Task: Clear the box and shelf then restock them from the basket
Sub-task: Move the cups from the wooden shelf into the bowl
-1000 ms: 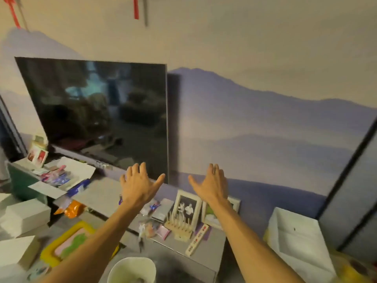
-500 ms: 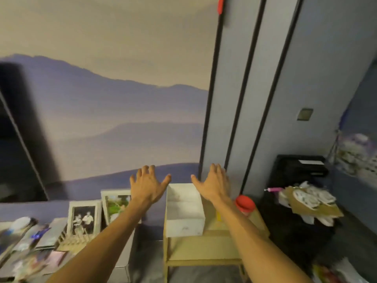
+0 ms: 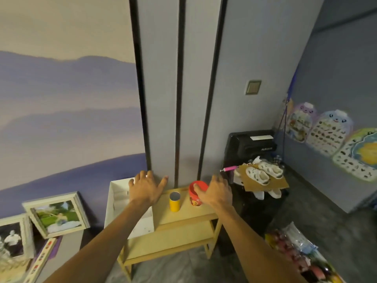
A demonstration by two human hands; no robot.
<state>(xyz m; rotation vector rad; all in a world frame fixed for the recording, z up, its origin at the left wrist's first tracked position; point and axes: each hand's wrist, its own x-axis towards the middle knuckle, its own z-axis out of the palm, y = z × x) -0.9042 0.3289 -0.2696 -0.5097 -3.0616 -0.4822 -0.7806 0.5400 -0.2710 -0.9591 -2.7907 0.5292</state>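
Note:
A small light wooden shelf [image 3: 183,213] stands against the grey wall. On its top left sits an open white box [image 3: 116,203]. A yellow can [image 3: 175,201] and a red can [image 3: 194,194] stand upright on the shelf top. My left hand [image 3: 145,189] hovers over the box's right edge, fingers spread, holding nothing. My right hand [image 3: 217,192] is spread just right of the red can, with its thumb at the can's rim; whether it touches is unclear. A pile of packaged goods [image 3: 299,254] shows at the lower right; the basket itself is not clearly seen.
Framed photos [image 3: 56,215] lean on a grey cabinet at the left. A black appliance [image 3: 251,144] stands right of the shelf, with white clogs [image 3: 264,173] on cardboard in front of it. Stickers cover the right wall. The floor in front of the shelf is grey.
The view has swung right, from the television and cabinet to the shelf. Both hands stayed raised and spread and have come down closer to the shelf top, the right one beside the red can.

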